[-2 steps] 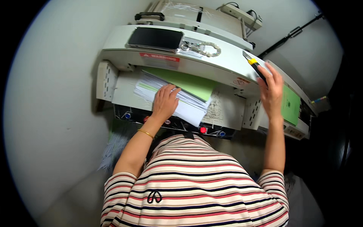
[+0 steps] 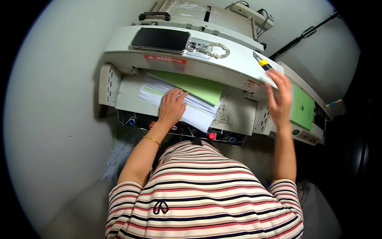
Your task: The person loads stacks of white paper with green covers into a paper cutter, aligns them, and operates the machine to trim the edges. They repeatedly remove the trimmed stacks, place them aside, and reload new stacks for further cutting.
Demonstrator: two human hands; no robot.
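My left hand (image 2: 172,107) lies with its fingers spread on a fanned, skewed stack of white sheets (image 2: 199,118), which has green sheets among them. A light green sheet (image 2: 201,88) lies behind the stack on the machine's bed. My right hand (image 2: 281,97), a little blurred, is over the machine's white top edge with its thumb apart from its fingers. Its fingertips are at the black handle of a yellow-and-black utility knife (image 2: 264,63), whose blade points away to the left. The rear of the handle is hidden by the fingers.
A dark phone (image 2: 160,40) and a beaded bracelet (image 2: 217,50) lie on the white ledge of the machine (image 2: 236,65). A green booklet (image 2: 302,108) rests at the right. Red and blue buttons line the black front panel (image 2: 183,129). Paper shreds (image 2: 119,157) hang at the lower left.
My right hand has shifted down and left, with its fingers now covering more of the knife's handle. The knife stays in place on the ledge. My left hand stays on the stack.
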